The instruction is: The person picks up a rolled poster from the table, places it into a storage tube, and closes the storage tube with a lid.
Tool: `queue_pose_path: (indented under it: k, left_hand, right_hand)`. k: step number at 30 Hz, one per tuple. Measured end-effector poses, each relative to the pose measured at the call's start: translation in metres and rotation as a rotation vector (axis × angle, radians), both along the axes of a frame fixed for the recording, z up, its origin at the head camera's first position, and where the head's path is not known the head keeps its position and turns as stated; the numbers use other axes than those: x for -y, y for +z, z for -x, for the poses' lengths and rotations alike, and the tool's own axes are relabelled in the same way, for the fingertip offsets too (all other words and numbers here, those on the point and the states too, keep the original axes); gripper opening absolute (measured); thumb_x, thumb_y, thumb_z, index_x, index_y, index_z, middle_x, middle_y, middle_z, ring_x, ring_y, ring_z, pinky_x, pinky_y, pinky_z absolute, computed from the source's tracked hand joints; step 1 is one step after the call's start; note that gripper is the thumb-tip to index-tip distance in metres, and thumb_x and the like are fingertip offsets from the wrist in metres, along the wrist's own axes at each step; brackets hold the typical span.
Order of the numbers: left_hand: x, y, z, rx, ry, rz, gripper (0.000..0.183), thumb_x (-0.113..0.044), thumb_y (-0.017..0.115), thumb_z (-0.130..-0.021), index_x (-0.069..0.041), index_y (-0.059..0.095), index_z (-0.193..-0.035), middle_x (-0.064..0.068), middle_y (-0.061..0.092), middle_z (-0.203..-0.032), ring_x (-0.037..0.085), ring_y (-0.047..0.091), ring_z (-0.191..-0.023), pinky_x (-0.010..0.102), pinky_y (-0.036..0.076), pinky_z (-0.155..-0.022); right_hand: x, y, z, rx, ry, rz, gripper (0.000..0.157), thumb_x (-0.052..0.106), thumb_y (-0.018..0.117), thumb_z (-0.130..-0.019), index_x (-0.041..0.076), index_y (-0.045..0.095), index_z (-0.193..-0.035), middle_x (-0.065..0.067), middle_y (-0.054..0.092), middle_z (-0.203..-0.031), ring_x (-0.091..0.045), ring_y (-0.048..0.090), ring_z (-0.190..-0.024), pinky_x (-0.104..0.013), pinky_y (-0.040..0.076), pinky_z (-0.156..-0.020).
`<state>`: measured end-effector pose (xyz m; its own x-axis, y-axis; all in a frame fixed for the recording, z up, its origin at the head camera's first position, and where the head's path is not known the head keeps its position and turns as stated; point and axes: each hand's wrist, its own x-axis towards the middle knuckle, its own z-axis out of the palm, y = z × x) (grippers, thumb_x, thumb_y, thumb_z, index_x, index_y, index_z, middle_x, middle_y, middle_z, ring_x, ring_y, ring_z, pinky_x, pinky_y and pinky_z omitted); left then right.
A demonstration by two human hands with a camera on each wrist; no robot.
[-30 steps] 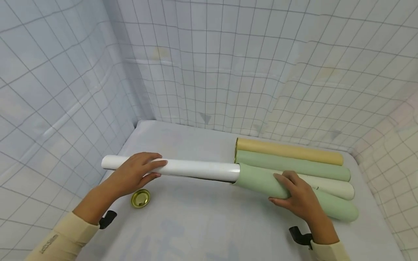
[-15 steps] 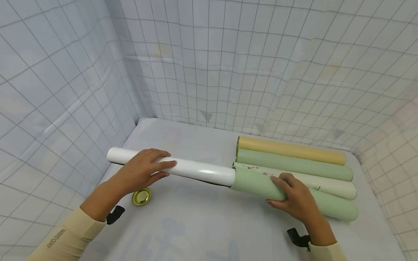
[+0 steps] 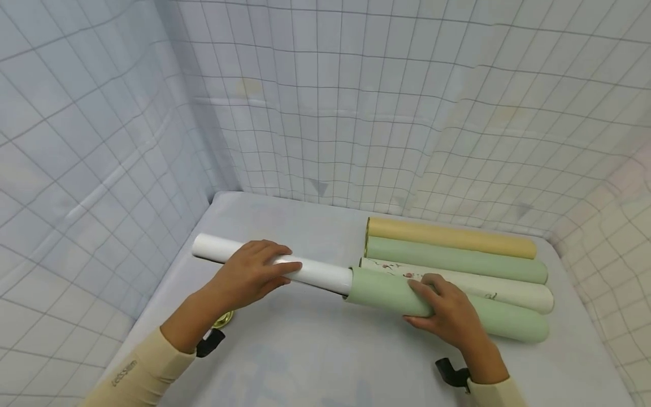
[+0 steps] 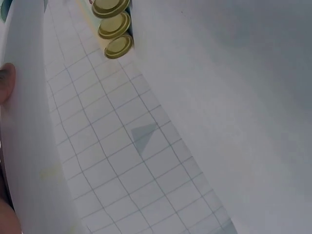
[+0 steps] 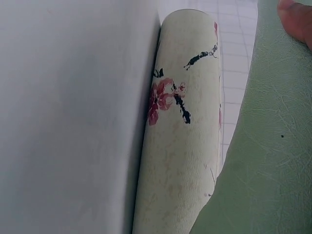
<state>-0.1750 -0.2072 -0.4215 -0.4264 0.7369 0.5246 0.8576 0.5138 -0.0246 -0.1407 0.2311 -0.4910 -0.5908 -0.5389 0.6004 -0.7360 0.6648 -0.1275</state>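
In the head view my left hand [image 3: 256,271] grips a glossy white paper roll [image 3: 325,275] near its middle, fingers over the top and thumb beneath. The roll's right end sits inside the open mouth of a pale green tube [image 3: 378,291]. My right hand [image 3: 450,311] holds that tube around its middle. The left wrist view has the white roll [image 4: 31,131] along its left edge, with fingertips [image 4: 6,83] on it. On the right wrist view's right side, a fingertip [image 5: 295,19] presses the green tube [image 5: 263,146]. Beyond my left wrist lies a round gold lid [image 3: 222,320], partly hidden.
Behind the held tube lie a cream tube [image 3: 508,293] with a floral print, a second green tube [image 3: 458,260] and a yellow tube [image 3: 452,237], side by side. Gold caps [image 4: 118,46] close their near ends. A grid-patterned cloth wall [image 3: 325,113] stands behind the table [image 3: 305,362].
My left hand has moved right with the white roll, and less of the roll shows outside the green tube. The green tube and my right hand have shifted slightly left.
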Motion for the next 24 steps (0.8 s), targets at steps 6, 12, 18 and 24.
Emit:
queue_pose_path:
  k: [6,12,18,24]
  left_hand:
    - [-0.022,-0.004,-0.002,-0.036,0.025,-0.013,0.044,-0.021,0.087,-0.076,-0.026,0.067,-0.116,0.006,0.065,-0.113,0.028,0.063,-0.099,0.044,0.053,-0.081]
    - [-0.045,-0.011,-0.004,-0.06,0.038,-0.021,0.039,-0.023,0.087,-0.078,-0.024,0.068,-0.112,0.003,0.066,-0.112,0.026,0.063,-0.099,0.041,0.053,-0.081]
    - [-0.058,-0.013,-0.008,-0.037,0.04,0.005,0.042,-0.027,0.087,-0.078,-0.017,0.066,-0.114,0.004,0.066,-0.116,0.025,0.062,-0.103,0.04,0.052,-0.088]
    - [-0.047,0.0,-0.009,-0.012,0.069,0.091,0.054,-0.033,0.087,-0.077,-0.017,0.064,-0.122,0.006,0.062,-0.126,0.027,0.057,-0.114,0.047,0.046,-0.1]
  right_hand:
    - [0.008,0.001,0.0,0.012,-0.002,0.0,0.063,0.063,0.061,-0.088,0.01,0.066,-0.122,-0.008,0.059,-0.108,-0.018,0.055,-0.077,-0.04,0.052,-0.065]
    - [0.016,-0.001,0.003,0.004,0.002,0.002,0.062,0.063,0.063,-0.087,0.01,0.067,-0.12,-0.012,0.061,-0.112,-0.026,0.064,-0.088,-0.044,0.055,-0.071]
    - [0.021,-0.005,0.004,-0.01,-0.002,0.004,0.063,0.065,0.06,-0.088,0.011,0.067,-0.12,-0.014,0.062,-0.112,-0.028,0.065,-0.089,-0.045,0.056,-0.071]
    - [0.022,-0.005,0.003,-0.002,-0.011,0.005,0.063,0.064,0.065,-0.085,0.011,0.067,-0.12,-0.015,0.062,-0.111,-0.028,0.066,-0.088,-0.045,0.056,-0.071]
